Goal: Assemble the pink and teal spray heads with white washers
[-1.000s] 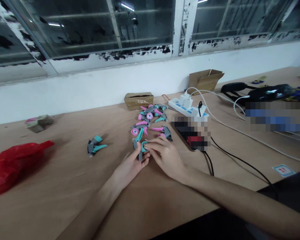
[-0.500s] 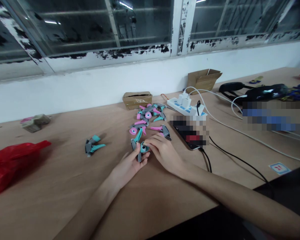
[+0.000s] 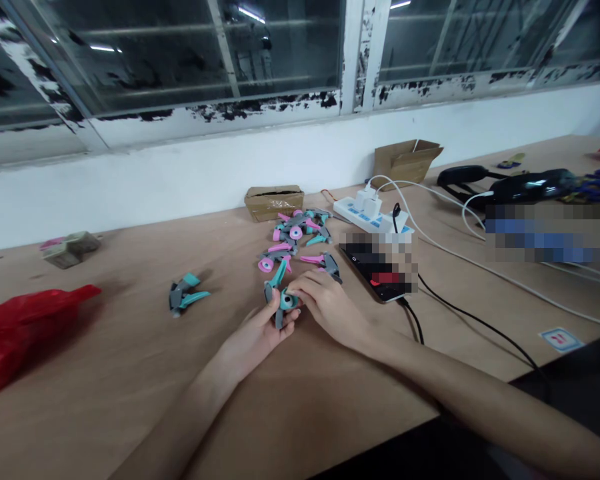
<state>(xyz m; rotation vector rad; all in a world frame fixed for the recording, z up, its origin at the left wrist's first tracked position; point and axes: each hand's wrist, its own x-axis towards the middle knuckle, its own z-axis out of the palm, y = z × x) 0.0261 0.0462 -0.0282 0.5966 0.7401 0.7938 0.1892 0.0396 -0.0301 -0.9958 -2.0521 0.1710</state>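
Observation:
My left hand (image 3: 257, 337) grips a small grey and teal plastic toy piece (image 3: 276, 293) just above the wooden table (image 3: 130, 373). My right hand (image 3: 327, 307) meets it from the right, its fingertips pinched on a teal round part (image 3: 286, 300) of the same piece. Right behind both hands lies a pile of pink, teal and grey plastic pieces (image 3: 297, 237). One finished-looking grey and teal piece (image 3: 183, 295) lies alone to the left.
A red plastic bag (image 3: 25, 327) lies at the left edge. Small cardboard boxes (image 3: 274, 200) (image 3: 405, 160) stand by the wall. A power strip (image 3: 373, 213) with chargers, cables (image 3: 480, 320) and a phone (image 3: 380, 270) fill the right side.
My right fingers have shifted slightly on the teal round part, pressing it against the grey piece. Both hands stay in the same spot.

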